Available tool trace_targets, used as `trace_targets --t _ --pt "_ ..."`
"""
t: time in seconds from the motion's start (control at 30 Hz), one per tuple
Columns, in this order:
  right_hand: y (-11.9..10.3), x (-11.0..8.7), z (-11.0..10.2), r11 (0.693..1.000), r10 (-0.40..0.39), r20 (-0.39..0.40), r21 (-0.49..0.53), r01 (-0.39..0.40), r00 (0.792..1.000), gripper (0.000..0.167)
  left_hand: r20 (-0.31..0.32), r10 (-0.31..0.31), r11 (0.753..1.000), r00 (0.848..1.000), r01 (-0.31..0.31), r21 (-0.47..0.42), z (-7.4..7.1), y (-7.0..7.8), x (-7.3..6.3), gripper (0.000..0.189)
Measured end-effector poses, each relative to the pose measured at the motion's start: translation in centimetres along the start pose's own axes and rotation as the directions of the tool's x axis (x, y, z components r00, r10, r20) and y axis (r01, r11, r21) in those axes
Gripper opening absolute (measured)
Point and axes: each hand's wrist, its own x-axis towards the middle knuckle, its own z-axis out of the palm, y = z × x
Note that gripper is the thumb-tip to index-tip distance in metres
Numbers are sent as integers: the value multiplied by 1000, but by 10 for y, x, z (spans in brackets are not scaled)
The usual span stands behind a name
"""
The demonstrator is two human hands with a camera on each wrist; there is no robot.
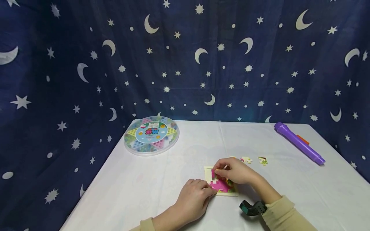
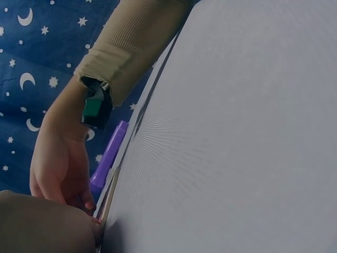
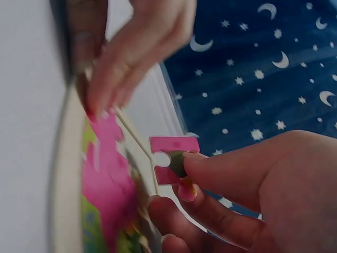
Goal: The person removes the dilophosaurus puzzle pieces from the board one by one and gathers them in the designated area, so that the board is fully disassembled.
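Note:
A small puzzle board (image 1: 206, 175) with a pale frame lies in front of me, partly filled with pink and green pieces. Between thumb and fingers my right hand (image 1: 238, 171) pinches a pink puzzle piece (image 3: 174, 144) with a dark green patch, raised over the board's far side. My left hand (image 1: 194, 197) rests at the near left corner of the board, its fingertips (image 3: 97, 103) pressing on the frame and the pink part there. In the left wrist view, the board shows only as a thin edge (image 2: 109, 196).
Beyond the right hand lie several loose puzzle pieces, one of them a green-brown piece (image 1: 262, 160). At the back left sits a round, clear-lidded game box (image 1: 151, 136). A purple toy microphone (image 1: 299, 142) lies at the right on the white tablecloth (image 1: 173, 166), with an orange item beside it.

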Motion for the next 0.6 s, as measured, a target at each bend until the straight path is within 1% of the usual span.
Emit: trace_targets --t 0.2,0.37,0.47,0.6 --pt "12 -3 -18 999 40 -16 21 -39 999 9 47 -26 999 999 27 -26 -4 -1 -1 9" --pt "32 -9 -40 997 75 -52 27 -74 996 11 46 -53 997 997 56 -44 -9 -2 -2 7" --pt "41 -15 -51 991 127 -66 54 -124 990 14 38 -68 996 997 70 -53 -11 -2 -2 6" --pt "48 -22 -58 973 222 -44 70 -219 974 16 23 -99 993 995 100 -67 -12 -2 -3 6"
